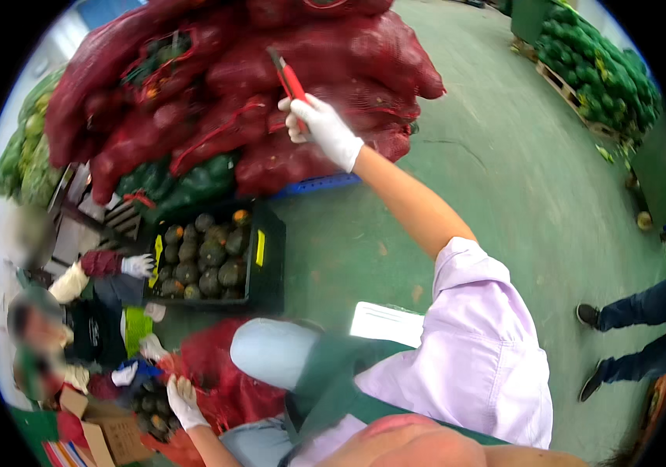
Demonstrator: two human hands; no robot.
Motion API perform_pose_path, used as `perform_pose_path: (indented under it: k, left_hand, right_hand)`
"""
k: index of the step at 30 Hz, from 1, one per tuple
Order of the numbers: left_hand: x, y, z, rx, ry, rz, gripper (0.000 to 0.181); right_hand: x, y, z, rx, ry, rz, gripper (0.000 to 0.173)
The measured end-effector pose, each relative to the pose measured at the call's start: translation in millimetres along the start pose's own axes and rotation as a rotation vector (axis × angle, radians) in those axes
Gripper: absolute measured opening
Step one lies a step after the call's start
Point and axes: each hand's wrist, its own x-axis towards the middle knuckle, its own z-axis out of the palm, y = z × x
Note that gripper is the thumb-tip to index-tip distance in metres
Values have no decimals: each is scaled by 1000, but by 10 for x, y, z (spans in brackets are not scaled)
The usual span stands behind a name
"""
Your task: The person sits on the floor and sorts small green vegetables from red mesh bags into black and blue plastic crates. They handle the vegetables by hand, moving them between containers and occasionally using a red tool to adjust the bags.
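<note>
My right hand [318, 125], in a white glove, is closed round the handle of a red-handled knife [291, 80]. Its dark blade points up, in front of a stack of red mesh sacks [333, 58]. White-gloved too, my left hand [184, 403] is low in the view at the edge of an open red mesh sack [222, 373]. Dark green squashes [155, 411] lie beside its fingers. Whether those fingers grip the mesh is unclear. A black plastic crate [272, 257] full of similar squashes stands ahead of my bent knee.
Two co-workers sit at the left; one gloved hand [137, 265] touches the crate, another [152, 348] is near my sack. A cardboard box [114, 438] lies lower left. A blue pallet [315, 185] supports the stack. Someone's legs [630, 309] and loaded pallets [555, 87] are right.
</note>
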Motion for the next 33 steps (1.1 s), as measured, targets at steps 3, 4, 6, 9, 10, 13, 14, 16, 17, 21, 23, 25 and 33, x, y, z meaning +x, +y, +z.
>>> perform_pose_path:
  k: [3, 4, 6, 9, 10, 13, 14, 16, 17, 21, 23, 25, 33]
  left_hand:
    - [-325, 125, 198, -19, -66, 66, 43]
    - [-345, 125, 206, -18, -62, 58, 42]
    - [-339, -11, 54, -21, -70, 51, 40]
    - [-408, -109, -276, -65, -12, 75, 39]
    - [-457, -111, -392, -87, 28, 77, 39]
    - [-518, -6, -387, -172, 74, 85, 39]
    - [-624, 101, -186, -187, 31, 104, 39]
    - [-603, 265, 23, -192, -34, 132, 40]
    - [-676, 324, 180, -217, -89, 179, 40]
    - [-795, 474, 623, -224, -270, 201, 49]
    - [-701, 353, 498, -328, -267, 156, 52]
    - [-532, 211, 515, -540, -181, 200, 48]
    - [-710, 178, -574, -704, 312, 201, 28]
  right_hand:
    - [-185, -32, 248, 229, -143, 219, 35]
    - [-271, 62, 258, 269, -113, 294, 36]
    - [-449, 297, 263, 395, -34, 497, 35]
    - [-431, 285, 444, 540, -68, 557, 37]
    - [-363, 181, 551, 489, -50, 464, 38]
    - [-198, -145, 880, 331, -147, 292, 43]
    - [-242, -113, 1092, 290, -190, 339, 43]
    - [-395, 87, 1673, 233, -306, 442, 45]
    - [-550, 316, 1995, 306, -392, 532, 45]
    - [-1480, 1180, 3347, 93, -491, 738, 39]
    - [-1894, 1511, 3932, -33, -803, 728, 31]
    - [-2241, 1998, 4188, -323, -819, 296, 46]
    - [-1839, 2938, 3621, -1000, -1204, -121, 47]
